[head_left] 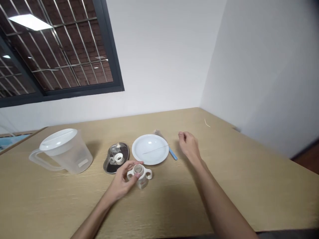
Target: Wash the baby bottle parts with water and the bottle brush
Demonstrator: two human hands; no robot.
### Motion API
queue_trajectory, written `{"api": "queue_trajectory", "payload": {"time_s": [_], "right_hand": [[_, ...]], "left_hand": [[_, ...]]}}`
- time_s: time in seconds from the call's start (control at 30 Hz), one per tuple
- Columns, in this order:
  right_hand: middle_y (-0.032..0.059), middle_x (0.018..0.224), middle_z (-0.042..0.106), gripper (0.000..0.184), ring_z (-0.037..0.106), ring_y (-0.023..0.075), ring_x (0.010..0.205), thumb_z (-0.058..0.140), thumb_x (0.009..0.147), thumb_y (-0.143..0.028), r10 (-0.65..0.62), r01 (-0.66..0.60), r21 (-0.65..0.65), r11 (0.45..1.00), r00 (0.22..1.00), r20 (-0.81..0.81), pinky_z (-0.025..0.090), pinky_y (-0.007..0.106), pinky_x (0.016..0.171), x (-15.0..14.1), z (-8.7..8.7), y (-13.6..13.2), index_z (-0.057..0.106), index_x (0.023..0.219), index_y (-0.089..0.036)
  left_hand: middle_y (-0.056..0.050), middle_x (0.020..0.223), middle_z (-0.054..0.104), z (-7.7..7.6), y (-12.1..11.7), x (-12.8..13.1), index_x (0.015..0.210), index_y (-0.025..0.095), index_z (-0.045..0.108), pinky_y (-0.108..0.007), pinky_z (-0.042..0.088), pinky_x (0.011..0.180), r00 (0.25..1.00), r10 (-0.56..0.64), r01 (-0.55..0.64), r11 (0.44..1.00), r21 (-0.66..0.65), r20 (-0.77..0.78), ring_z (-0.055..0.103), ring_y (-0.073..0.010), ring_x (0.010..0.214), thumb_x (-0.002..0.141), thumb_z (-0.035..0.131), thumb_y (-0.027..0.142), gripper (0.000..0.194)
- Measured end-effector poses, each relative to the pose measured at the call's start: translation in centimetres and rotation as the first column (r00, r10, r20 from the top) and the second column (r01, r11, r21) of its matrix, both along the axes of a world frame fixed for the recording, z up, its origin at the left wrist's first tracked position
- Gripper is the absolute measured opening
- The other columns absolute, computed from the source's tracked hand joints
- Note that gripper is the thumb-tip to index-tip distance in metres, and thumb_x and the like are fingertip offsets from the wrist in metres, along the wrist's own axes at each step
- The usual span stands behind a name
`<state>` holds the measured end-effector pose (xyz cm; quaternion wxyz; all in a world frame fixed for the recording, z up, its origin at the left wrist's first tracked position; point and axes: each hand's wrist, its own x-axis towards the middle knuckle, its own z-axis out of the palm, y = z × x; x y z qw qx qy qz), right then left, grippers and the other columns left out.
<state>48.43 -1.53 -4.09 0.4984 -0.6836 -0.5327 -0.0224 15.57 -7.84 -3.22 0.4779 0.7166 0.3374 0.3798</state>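
My left hand [126, 181] is closed around a small clear training cup [142, 183] with a white collar and two white side handles; a ringed, translucent piece sits on its top. The cup is upright at the near edge of a white plate [149, 160]. My right hand [188, 144] is pinched closed to the right of the plate, and what its fingers hold, if anything, cannot be made out. A thin straight rod [156, 149] crosses the plate and reaches past its rim toward that hand. Whether the two touch is unclear.
Left of the plate, a kidney-shaped metal tray [107, 167] holds a white ring [119, 158] and clear parts. Farther left stands a lidded translucent pitcher [71, 154]. A blue handle [172, 153] lies beside the plate. A thin pale strip [206, 123] lies near the right wall.
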Motion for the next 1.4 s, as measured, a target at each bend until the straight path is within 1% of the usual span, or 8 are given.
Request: {"api": "queue_trajectory", "payload": {"time_s": [0.27,0.4,0.57,0.7,0.8,0.97,1.23,1.4], "right_hand": [[0.0084,0.077,0.064,0.036,0.055,0.0217,0.073,0.038,0.093,-0.042,-0.094,0.103,0.160,0.982,0.994,-0.061,0.038,0.034,0.073,0.4,0.1,0.1,0.062,0.080,-0.017],[0.0101,0.084,0.067,0.035,0.059,0.0228,0.080,0.037,0.093,-0.038,-0.104,0.124,0.208,0.970,0.989,-0.107,0.041,0.034,0.077,0.4,0.3,-0.1,0.063,0.084,-0.017],[0.0092,0.083,0.067,0.035,0.060,0.0226,0.080,0.037,0.092,-0.038,-0.098,0.123,0.206,0.971,0.987,-0.126,0.042,0.035,0.078,0.4,0.3,-0.2,0.064,0.084,-0.017],[0.0093,0.083,0.067,0.036,0.060,0.0224,0.079,0.037,0.093,-0.039,-0.084,0.111,0.207,0.972,0.987,-0.133,0.042,0.035,0.078,0.4,0.2,-0.1,0.064,0.084,-0.017],[0.0094,0.083,0.067,0.037,0.061,0.0225,0.080,0.037,0.094,-0.040,-0.077,0.105,0.210,0.972,0.987,-0.141,0.042,0.035,0.078,0.3,0.4,-0.2,0.064,0.084,-0.017],[0.0097,0.084,0.067,0.037,0.060,0.0223,0.079,0.037,0.094,-0.040,-0.078,0.105,0.225,0.969,0.989,-0.124,0.043,0.034,0.077,0.1,0.7,-0.3,0.064,0.084,-0.017],[0.0092,0.083,0.067,0.037,0.060,0.0219,0.079,0.037,0.094,-0.041,-0.044,0.070,0.225,0.972,0.992,-0.115,0.042,0.034,0.076,-0.5,0.7,-0.5,0.063,0.085,-0.017],[0.0094,0.083,0.067,0.036,0.060,0.0217,0.078,0.037,0.094,-0.040,-0.043,0.066,0.222,0.973,0.993,-0.107,0.042,0.034,0.075,-0.5,0.8,-0.6,0.063,0.084,-0.017]], "left_hand": [[-0.012,0.121,0.068,0.0,-0.5,0.0,0.121,0.020,0.060,-0.034,0.048,0.092,0.993,0.061,-0.051,0.993,0.105,-0.098,0.064,-0.0261,0.107,0.090,0.061,0.034,0.034],[-0.012,0.125,0.067,-0.6,-0.4,-0.4,0.123,0.021,0.060,-0.035,0.049,0.094,0.996,0.053,-0.049,0.997,0.052,-0.067,0.064,-0.0263,0.110,0.091,0.060,0.035,0.036],[-0.013,0.126,0.066,-0.1,0.1,-0.6,0.122,0.019,0.061,-0.037,0.047,0.099,1.000,0.003,-0.002,0.999,-0.037,0.012,0.062,-0.0263,0.114,0.089,0.063,0.035,0.036],[-0.014,0.122,0.068,0.7,0.6,-1.6,0.119,0.017,0.064,-0.037,0.050,0.095,1.000,-0.021,0.023,0.997,-0.076,0.017,0.064,-0.0276,0.111,0.086,0.067,0.037,0.039],[-0.015,0.124,0.067,0.5,0.9,-2.9,0.119,0.017,0.065,-0.038,0.049,0.096,1.000,-0.003,0.003,0.996,-0.085,-0.009,0.064,-0.0288,0.111,0.085,0.069,0.037,0.040],[-0.017,0.124,0.066,-0.1,0.9,-3.8,0.116,0.016,0.066,-0.042,0.050,0.096,0.997,0.027,-0.019,0.994,-0.109,0.072,0.064,-0.0308,0.111,0.083,0.071,0.038,0.040],[-0.015,0.125,0.067,0.7,0.5,-3.4,0.121,0.019,0.066,-0.039,0.047,0.097,1.000,0.004,-0.004,0.997,-0.083,0.009,0.063,-0.0295,0.111,0.086,0.066,0.044,0.043],[-0.015,0.130,0.064,0.3,0.7,-3.8,0.128,0.020,0.062,-0.042,0.045,0.100,1.000,-0.024,0.022,0.993,-0.113,-0.010,0.061,-0.0304,0.115,0.089,0.062,0.045,0.046]]}}
